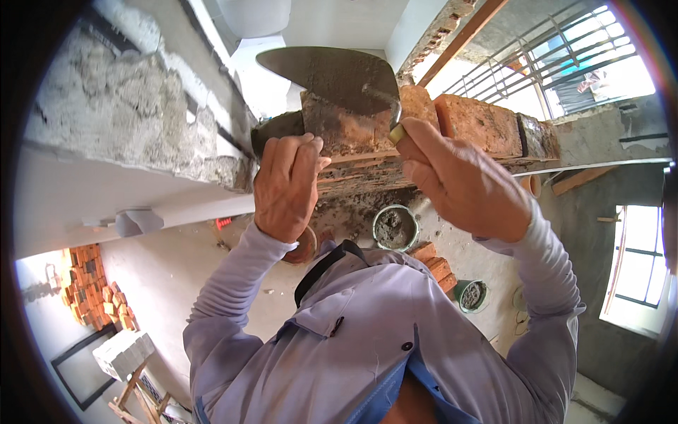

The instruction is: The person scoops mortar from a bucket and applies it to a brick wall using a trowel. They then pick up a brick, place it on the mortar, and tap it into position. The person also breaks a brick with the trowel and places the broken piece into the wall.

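Several bricks stand in a row along the top of a low brick wall (360, 178), in a room with bare, unfinished surfaces. Rough grey masonry (116, 113) rises on the left; at the upper right, metal bars (526, 53) cross a bright opening, and a window (639, 265) shows lower on that side. Below the wall, the pale floor (212, 283) carries scattered dark crumbs, a bucket (395, 248) of grey mortar, a second, smaller bucket (459, 297) and some loose bricks (439, 270); more are heaped in a brick pile (86, 286) at the far left. The right hand (470, 180) is closed around the handle of a trowel (332, 74), whose broad blade lies across the upper edge of the mottled brick (349, 136), tip to the left. The left hand (286, 185) is half curled, fingertips at that brick's left edge; whether it grips the brick I cannot tell.
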Action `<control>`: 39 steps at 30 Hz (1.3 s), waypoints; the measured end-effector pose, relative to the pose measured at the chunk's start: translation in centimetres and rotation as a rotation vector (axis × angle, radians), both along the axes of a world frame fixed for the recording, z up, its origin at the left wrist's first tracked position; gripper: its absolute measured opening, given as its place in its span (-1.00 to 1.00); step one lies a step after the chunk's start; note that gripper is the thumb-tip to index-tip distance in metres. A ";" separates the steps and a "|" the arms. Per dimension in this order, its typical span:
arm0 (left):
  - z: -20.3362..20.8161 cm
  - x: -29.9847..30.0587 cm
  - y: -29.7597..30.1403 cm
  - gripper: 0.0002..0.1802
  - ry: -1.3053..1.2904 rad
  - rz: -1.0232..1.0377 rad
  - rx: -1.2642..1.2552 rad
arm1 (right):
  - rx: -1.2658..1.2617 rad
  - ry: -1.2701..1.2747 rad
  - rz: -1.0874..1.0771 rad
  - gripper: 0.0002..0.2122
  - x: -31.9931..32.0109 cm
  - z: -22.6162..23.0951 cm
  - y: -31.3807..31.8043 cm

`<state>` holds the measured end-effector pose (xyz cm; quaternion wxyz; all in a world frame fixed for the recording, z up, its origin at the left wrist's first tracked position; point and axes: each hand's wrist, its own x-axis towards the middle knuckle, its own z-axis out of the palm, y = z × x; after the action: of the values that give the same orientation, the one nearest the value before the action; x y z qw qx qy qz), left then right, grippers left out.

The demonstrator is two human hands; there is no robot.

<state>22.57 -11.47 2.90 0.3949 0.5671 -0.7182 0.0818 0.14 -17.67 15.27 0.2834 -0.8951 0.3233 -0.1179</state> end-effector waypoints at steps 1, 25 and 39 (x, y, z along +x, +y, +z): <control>0.0 0.2 0.1 -0.66 -0.016 0.003 0.014 | 0.072 0.036 0.027 -0.89 -0.2 0.5 -0.8; 0.9 0.8 -2.1 -0.49 -0.183 -0.129 0.051 | -0.159 0.021 -0.197 -0.52 -1.8 1.3 0.5; 1.1 1.1 -2.1 -0.53 -0.148 -0.144 0.148 | -0.056 0.025 -0.199 -0.57 -4.3 2.6 -1.2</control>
<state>23.64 -13.61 3.97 0.3028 0.5340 -0.7883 0.0416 -4.20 -18.85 17.89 0.2411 -0.8676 0.4108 -0.1430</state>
